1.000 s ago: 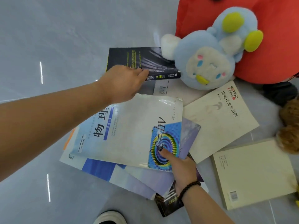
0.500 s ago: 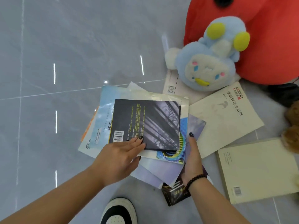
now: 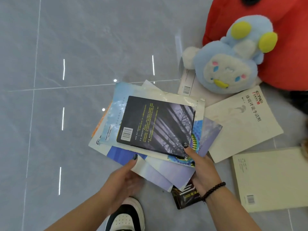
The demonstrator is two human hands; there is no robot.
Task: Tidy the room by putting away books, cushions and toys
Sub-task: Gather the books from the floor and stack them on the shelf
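The floor (image 3: 86, 47) is made of big grey tiles that are smooth and very shiny. Thin pale lines run between the tiles, one going across the middle and others going up and down near the left edge. Bright lights from above shine back off the floor as short white stripes (image 3: 63, 69) and two small round white dots (image 3: 115, 80).

Probably a home living space: glossy grey tiled floor (image 3: 83, 47) strewn with books (image 3: 156, 124), a blue plush toy (image 3: 230, 64) and a red cushion (image 3: 286, 47).
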